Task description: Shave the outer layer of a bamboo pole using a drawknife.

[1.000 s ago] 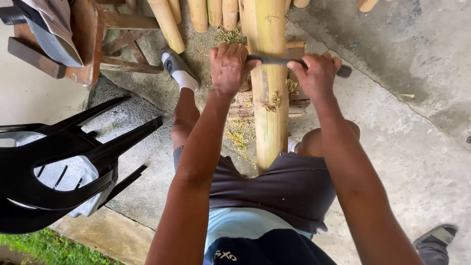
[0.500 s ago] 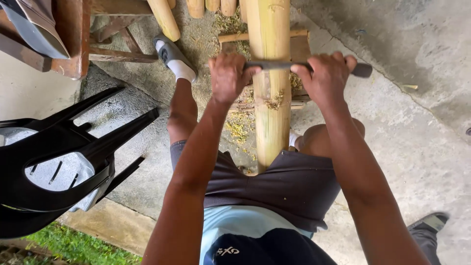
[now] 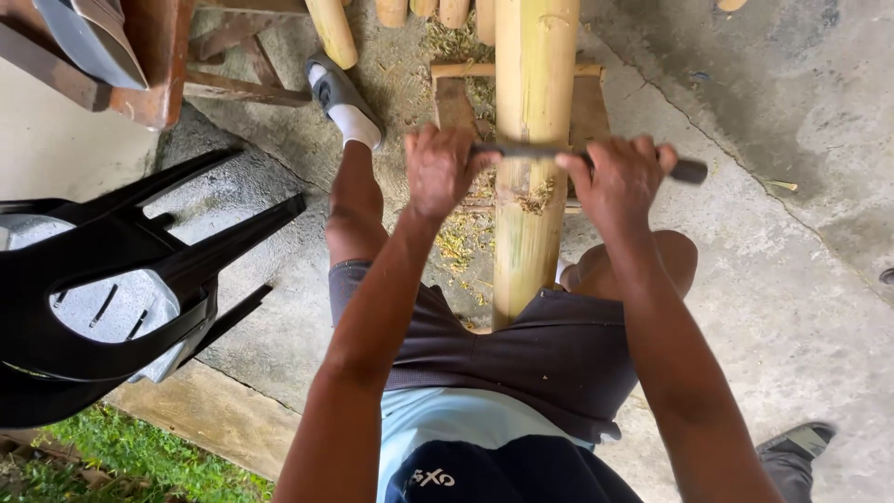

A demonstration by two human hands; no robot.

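Head view, single entry. Bamboo pole: thick, yellow-green, lying lengthwise away from the person, near end tucked between the thighs, far end running out of the top of the frame over a low wooden stand. Drawknife: dark bar laid crosswise on the pole. Left hand: fist closed tight round the grip just left of the pole. Right hand: closed likewise round the grip just right of the pole, dark handle end poking past the knuckles. Shavings: pale curls bunched on the pole right below the blade, more scattered on the concrete floor left of the pole. Judged progress: scraping under way; the skin above the blade looks unworked. Black plastic chair: well left of the pole. Further poles: left of the pole's far end.
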